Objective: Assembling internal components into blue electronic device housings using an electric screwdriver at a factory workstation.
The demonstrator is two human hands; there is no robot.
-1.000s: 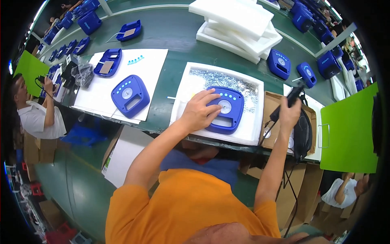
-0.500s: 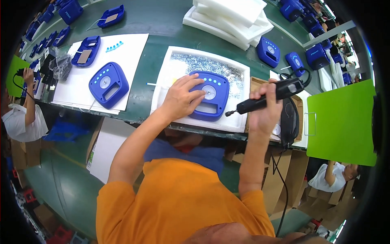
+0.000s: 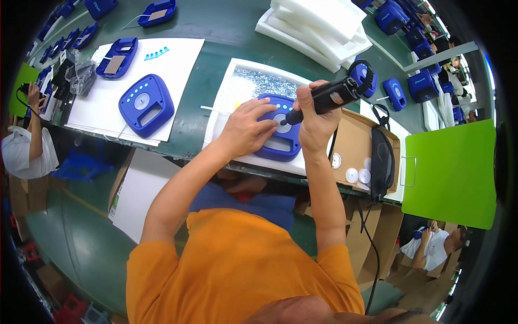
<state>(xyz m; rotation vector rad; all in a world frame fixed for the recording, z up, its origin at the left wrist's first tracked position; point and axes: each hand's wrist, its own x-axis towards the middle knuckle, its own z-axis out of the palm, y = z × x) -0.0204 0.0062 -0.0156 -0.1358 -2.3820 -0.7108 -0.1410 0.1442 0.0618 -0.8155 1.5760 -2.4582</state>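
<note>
A blue plastic housing [image 3: 278, 155] with a white disc and a row of light-blue dots lies in a white foam tray [image 3: 217, 116]. My left hand [image 3: 245, 128] rests on its left side, fingers spread over the top. In my right hand [image 3: 315, 124] is a black electric screwdriver [image 3: 337, 96], tilted, with its tip down at the disc. Whether the tip touches a screw there is hidden. Silvery, finely patterned material [image 3: 259, 80] shows in the tray behind the housing.
Left, a similar blue housing [image 3: 158, 120] and an open blue shell [image 3: 128, 58] lie on white sheets [image 3: 181, 67]. A cardboard box [image 3: 345, 129] with white discs [image 3: 352, 175] and a black pouch [image 3: 382, 162] stands right, near a green panel [image 3: 450, 173]. White foam pieces [image 3: 324, 24] are stacked behind.
My right hand has swung left and up, bringing the screwdriver from beside the tray to over the housing's disc. The left hand stays on the housing. The view has shifted slightly.
</note>
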